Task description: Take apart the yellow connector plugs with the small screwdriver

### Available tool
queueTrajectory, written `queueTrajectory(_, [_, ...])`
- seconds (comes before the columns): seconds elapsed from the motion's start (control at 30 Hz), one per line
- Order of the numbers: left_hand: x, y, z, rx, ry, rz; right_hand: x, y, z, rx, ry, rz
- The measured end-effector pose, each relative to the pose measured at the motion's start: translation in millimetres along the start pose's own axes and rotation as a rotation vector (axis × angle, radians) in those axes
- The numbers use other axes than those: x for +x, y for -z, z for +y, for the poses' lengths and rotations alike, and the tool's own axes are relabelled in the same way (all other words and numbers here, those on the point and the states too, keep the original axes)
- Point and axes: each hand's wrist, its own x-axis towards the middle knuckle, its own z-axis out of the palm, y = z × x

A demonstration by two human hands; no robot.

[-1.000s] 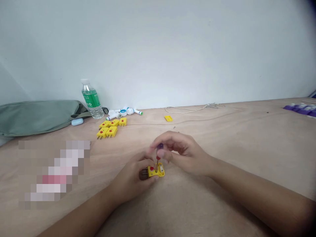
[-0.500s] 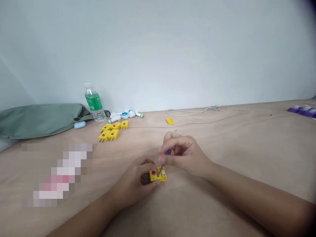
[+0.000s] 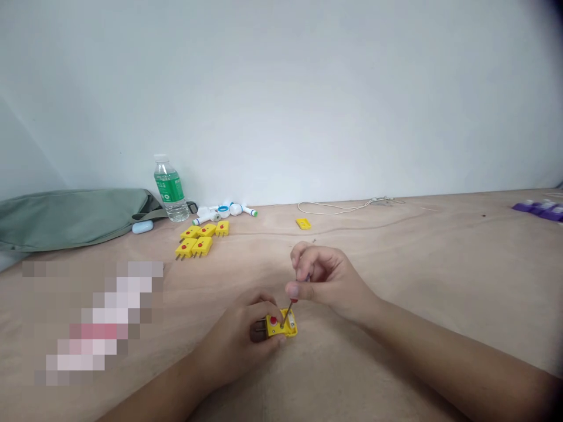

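Observation:
My left hand (image 3: 246,328) is closed round a yellow plug (image 3: 277,329) with a red button and metal pins pointing left, steadying it on the table. The plug's right end is uncovered, showing its inside with screws and a white part. In my right hand (image 3: 323,275) a small screwdriver (image 3: 288,312) is pinched between thumb and fingers, tilted, its tip at a screw in the plug; the fingers hide most of its handle. A loose yellow cover (image 3: 303,224) lies farther back on the table.
Several yellow plugs (image 3: 203,246) sit together at the back left. Behind them are white tubular pieces (image 3: 224,212), a water bottle (image 3: 171,190), a pale blue case (image 3: 142,227) and a green bag (image 3: 79,217). A white cord (image 3: 329,209) lies by the wall; purple items (image 3: 539,208) are far right.
The fingers of my right hand have shifted on the screwdriver's handle, while its tip stays at the plug. The whole view has moved slightly; my left hand keeps its hold.

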Motion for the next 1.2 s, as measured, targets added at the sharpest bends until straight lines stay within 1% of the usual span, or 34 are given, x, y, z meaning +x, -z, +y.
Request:
queueTrajectory(0.07, [0, 0, 0, -0.018, -0.003, -0.001, 0, 1, -1, -0.011, -0.036, -0.066])
queueTrajectory(0.17, [0, 0, 0, -0.026, -0.026, 0.001, -2, -1, -4, 0.001, -0.092, -0.21])
queueTrajectory(0.2, [0, 0, 1, -0.026, -0.032, 0.001, -4, -2, -5, 0.007, -0.095, -0.241])
queueTrajectory(0.27, [0, 1, 2, -0.035, -0.026, -0.004, -6, -3, -6, 0.009, -0.077, -0.258])
queueTrajectory(0.3, [0, 1, 2, -0.043, -0.017, -0.009, -6, -4, -6, 0.001, -0.063, -0.244])
queueTrajectory(0.4, [-1, 1, 3, -0.05, 0.008, -0.022, -6, -2, -4, -0.065, -0.02, -0.127])
queueTrajectory(0.47, [-1, 1, 3, -0.019, 0.01, -0.009, -4, -1, -1, -0.083, -0.053, -0.083])
queueTrajectory(0.57, [-1, 1, 3, 0.023, -0.005, 0.001, -1, 1, 2, 0.03, -0.172, -0.138])
queueTrajectory(0.67, [-1, 1, 3, 0.026, -0.01, -0.006, -2, -1, 0, 0.115, -0.218, -0.186])
queueTrajectory(0.83, [0, 2, 4, 0.05, -0.055, 0.004, -7, -5, -4, -0.013, -0.184, -0.247])
queueTrajectory(0.9, [0, 2, 5, 0.045, -0.06, -0.001, -9, -6, -3, -0.015, -0.189, -0.25])
queueTrajectory(0.97, [0, 2, 4, 0.047, -0.06, 0.006, -9, -7, -1, 0.025, -0.188, -0.218])
queueTrajectory(1.07, [-1, 1, 3, 0.059, -0.057, 0.016, -8, -8, 3, 0.055, -0.2, -0.133])
queueTrajectory(1.13, [-1, 0, 2, 0.066, -0.072, 0.017, -7, -7, 4, 0.019, -0.22, -0.075])
queueTrajectory(1.2, [-1, 0, 2, 0.077, -0.087, 0.028, -5, -6, 4, -0.065, -0.225, -0.04])
